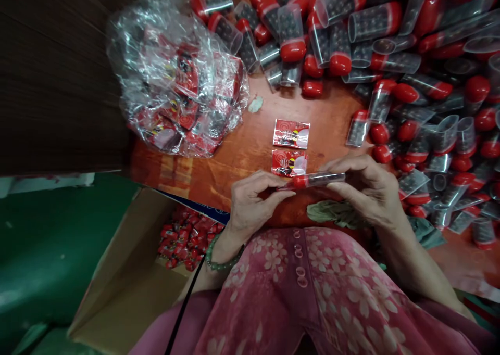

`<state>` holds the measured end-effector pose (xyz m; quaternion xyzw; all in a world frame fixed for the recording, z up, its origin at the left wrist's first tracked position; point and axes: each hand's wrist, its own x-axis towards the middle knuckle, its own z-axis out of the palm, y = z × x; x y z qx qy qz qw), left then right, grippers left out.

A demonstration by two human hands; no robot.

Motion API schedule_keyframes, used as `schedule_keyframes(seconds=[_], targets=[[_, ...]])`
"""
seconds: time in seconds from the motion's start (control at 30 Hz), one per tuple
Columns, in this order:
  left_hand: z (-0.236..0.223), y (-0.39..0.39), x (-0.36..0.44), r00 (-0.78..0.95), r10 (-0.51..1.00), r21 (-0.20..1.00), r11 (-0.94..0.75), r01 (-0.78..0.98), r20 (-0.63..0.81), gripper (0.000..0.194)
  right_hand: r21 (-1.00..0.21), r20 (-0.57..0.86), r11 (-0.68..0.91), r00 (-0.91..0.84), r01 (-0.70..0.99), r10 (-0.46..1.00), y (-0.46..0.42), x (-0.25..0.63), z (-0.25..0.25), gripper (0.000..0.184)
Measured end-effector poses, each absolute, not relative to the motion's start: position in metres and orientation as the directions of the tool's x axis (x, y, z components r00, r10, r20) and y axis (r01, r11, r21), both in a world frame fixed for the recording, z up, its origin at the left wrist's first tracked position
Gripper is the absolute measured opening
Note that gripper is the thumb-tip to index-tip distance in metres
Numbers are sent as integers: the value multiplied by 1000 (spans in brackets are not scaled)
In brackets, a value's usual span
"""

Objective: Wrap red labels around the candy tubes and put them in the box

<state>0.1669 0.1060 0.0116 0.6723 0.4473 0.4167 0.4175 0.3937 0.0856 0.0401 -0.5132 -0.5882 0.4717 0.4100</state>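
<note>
Top (269,292) at tbl (332,110) edge; gap beyond tube (321,178).

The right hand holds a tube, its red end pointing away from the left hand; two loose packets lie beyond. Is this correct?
No: in the head view, the red end of the tube points toward the left hand. The right hand holds it; two loose packets lie beyond.

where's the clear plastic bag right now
In the head view, the clear plastic bag lies at the left of the table, beside red-capped tubes, beyond the cardboard box.
</note>
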Motion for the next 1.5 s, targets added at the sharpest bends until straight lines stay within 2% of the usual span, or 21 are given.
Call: schedule_keyframes(seconds=[0.3,0.53,0.67,0.9,1.03,1.1,1.2,1.5], targets=[[8,101,164,359,927,934,-219,282,109,12,-860,22,233,-425,453,905,89,404,59,22],[4,100,161,432,900,931,-198,306,50,8,-871,-139,146,-521,468,842,102,403,63,20],[3,101,159,460,888,933,-165,319,0,12,-855,-201,102,-506,509,839,107,404,60,19],[6,106,159,538,840,934,-135,331,-70,14,-892,-115,157,-549,424,828,110,399,67,21],[6,109,157,621,776,945,-112,307,-110,14,-854,-86,240,-581,461,809,111,397,71,23],[6,110,156,640,756,940,-101,326,-140,14,-844,-127,205,-555,496,822,113,396,71,22],[6,111,155,648,737,928,-75,364,-195,15,-886,-190,94,-541,454,819,114,395,71,22],[8,113,152,643,722,938,24,346,-255,17,-922,-244,-40,-498,385,832,114,393,65,20]])
